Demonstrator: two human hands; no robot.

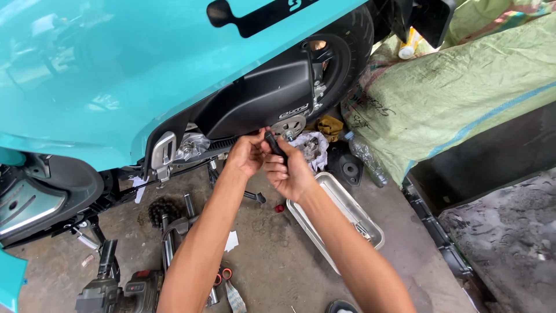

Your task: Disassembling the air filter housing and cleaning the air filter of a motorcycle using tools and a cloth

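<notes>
Both hands' grip closes on black tool [275, 145] under scooter cover [260, 95]

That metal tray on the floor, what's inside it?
The metal tray shows a small dark part near its far corner; otherwise bare metal. The right hand and forearm cover its near edge, so anything there is hidden.

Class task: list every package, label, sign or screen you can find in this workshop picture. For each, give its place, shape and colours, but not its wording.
Woven sacks: right of the scooter, bulky, pale green with a blue stripe and dark scrawl.
Plastic bottle: on the floor below the sacks, clear, lying down.
White bottle: top, beside the tyre, yellow markings.
Badge: small, pale, on the black engine cover.
No screens.
</notes>
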